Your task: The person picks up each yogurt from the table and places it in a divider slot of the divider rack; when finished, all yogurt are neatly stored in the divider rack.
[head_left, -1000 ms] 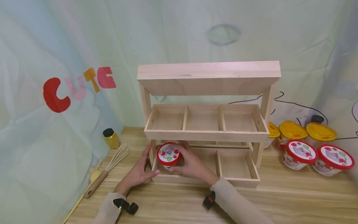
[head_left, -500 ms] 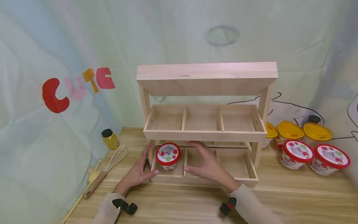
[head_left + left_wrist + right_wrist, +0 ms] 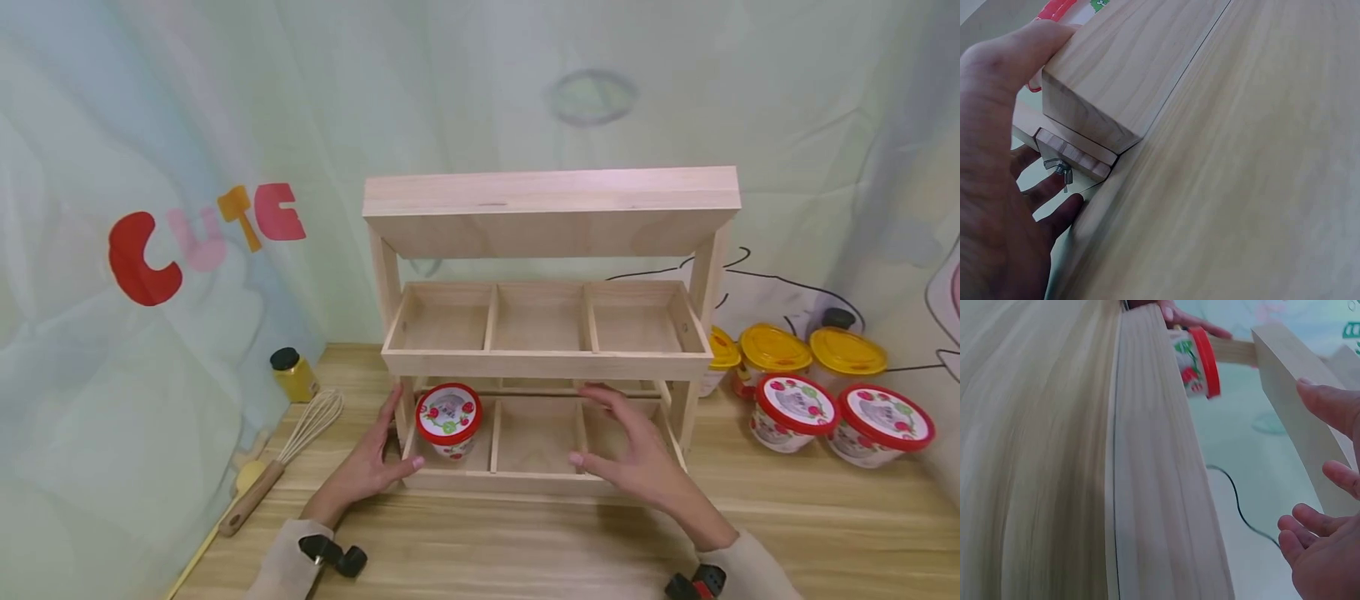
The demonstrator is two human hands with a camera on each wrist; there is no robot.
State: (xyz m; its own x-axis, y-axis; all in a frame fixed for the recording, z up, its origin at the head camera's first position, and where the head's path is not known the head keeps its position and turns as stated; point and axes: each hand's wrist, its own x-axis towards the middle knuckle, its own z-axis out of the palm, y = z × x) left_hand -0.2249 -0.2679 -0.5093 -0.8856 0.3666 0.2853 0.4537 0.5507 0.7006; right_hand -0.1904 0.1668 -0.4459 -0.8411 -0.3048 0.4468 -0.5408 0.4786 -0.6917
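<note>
Left hand at the corner of the wooden rack

The left hand (image 3: 997,169) lies against the near corner of the wooden rack (image 3: 1116,75), thumb on its top edge, fingers beside a metal wing nut (image 3: 1059,169). A red-rimmed lid (image 3: 1057,9) peeks behind. Wooden tabletop (image 3: 1241,187) fills the right.

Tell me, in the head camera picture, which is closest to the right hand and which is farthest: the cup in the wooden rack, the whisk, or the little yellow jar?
From the right hand:
1. Red-lidded cup, in the wooden rack's lower left compartment.
2. Whisk, lying on the table left of the rack.
3. Yellow jar, far left, behind the whisk by the curtain.
</note>
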